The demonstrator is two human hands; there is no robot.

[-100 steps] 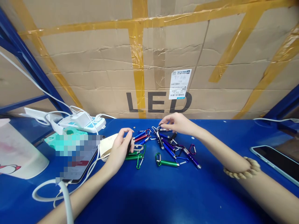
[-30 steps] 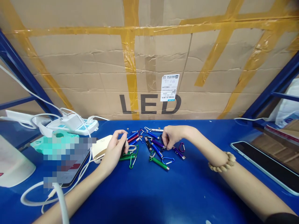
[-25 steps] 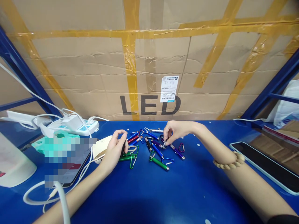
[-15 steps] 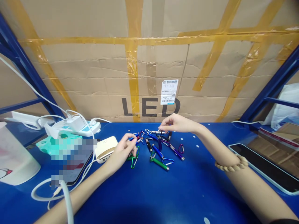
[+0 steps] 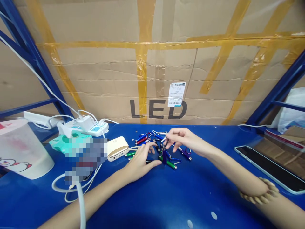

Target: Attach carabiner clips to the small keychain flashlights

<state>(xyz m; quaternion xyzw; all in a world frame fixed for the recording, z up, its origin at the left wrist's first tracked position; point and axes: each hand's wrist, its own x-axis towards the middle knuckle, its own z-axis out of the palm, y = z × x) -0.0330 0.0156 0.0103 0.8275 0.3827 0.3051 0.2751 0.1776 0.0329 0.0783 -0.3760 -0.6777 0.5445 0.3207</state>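
My right hand [image 5: 184,140] pinches the carabiner end of a dark purple keychain flashlight [image 5: 164,156], which hangs down over the pile. My left hand [image 5: 141,160] is open just to its left, thumb and fingers spread around the near side of the pile, partly hiding it. Several small metal flashlights with carabiners lie heaped on the blue tabletop. Among them are a green flashlight [image 5: 171,164] at the front, a red flashlight [image 5: 141,140] at the back left, and a purple flashlight [image 5: 186,154] at the right. Whether my left fingers touch any is unclear.
Left of the pile sit a white and gold power bank [image 5: 118,148], a teal packet [image 5: 59,143], a white power strip [image 5: 101,129] with cables, and a white cup [image 5: 28,152]. A phone [image 5: 269,168] lies at the right. A taped cardboard box [image 5: 107,82] stands behind.
My left hand has moved right from the green flashlight at the pile's left and spread its fingers. The purple flashlight still hangs from my right hand. The view has shifted slightly left.
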